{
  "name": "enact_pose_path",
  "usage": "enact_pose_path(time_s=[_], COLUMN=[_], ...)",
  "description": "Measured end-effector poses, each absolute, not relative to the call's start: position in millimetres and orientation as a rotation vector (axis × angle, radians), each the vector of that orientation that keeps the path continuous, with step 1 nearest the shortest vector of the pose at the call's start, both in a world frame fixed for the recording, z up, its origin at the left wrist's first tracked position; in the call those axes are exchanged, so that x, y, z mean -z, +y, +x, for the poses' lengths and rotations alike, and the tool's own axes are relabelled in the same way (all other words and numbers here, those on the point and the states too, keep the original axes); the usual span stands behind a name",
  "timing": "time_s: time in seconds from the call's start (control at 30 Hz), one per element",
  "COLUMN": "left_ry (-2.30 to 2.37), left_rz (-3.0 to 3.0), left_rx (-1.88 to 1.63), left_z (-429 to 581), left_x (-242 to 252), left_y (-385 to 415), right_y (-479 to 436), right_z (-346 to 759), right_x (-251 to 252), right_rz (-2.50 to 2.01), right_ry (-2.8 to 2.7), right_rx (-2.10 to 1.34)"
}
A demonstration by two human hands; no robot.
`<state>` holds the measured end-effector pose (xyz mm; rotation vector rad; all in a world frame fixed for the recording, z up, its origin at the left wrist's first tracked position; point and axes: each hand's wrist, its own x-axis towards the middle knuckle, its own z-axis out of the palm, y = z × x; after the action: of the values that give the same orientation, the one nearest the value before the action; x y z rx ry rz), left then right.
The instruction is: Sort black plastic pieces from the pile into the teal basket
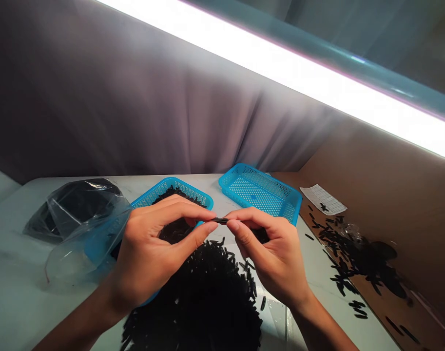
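Between the fingertips of both hands is a small black stick-shaped piece, held level. My left hand pinches its left end with thumb and forefinger. At the other end, the thumb and forefinger of my right hand close on it. A large heap of similar black pieces lies below on the table. Behind my left hand, a blue plastic basket holds more black pieces and is partly hidden. The palm side of my right hand has something dark behind it that I cannot make out.
A second blue basket stands at the back. Clear plastic bags with black contents lie at left. Black pieces are strewn over a brown board at right, near a gridded paper. A bright tube light hangs overhead.
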<state>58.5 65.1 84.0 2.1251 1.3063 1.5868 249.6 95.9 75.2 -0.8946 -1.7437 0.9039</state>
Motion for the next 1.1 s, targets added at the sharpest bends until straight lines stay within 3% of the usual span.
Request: enact_pose_path(time_s=[0.17,0.37,0.5,0.57,0.83,1.1], left_ry=[1.35,1.867,1.447,1.28,1.291,1.26], left_rz=[2.122,2.042,2.332,2.435,2.506,2.502], left_rx=[-1.578,-1.793,-1.486,-1.336,-1.281,-1.524], left_z=[57,42,57,68,71,63], left_x=[-83,-82,-75,-69,-62,-70], left_y=[67,78,72,67,65,71], right_y=[96,107,111,109,101,107], right_z=[248,242,233,230,231,235], right_x=[-77,-66,-53,-50,-50,-58], right_rz=[-0.884,-0.871,-0.802,-0.795,-0.818,-0.849], right_ry=[-1.688,-1.484,-1.319,-1.328,-1.502,-1.515], right_rx=[-1.05,-1.519,-1.711,-1.714,-1.557,-1.553])
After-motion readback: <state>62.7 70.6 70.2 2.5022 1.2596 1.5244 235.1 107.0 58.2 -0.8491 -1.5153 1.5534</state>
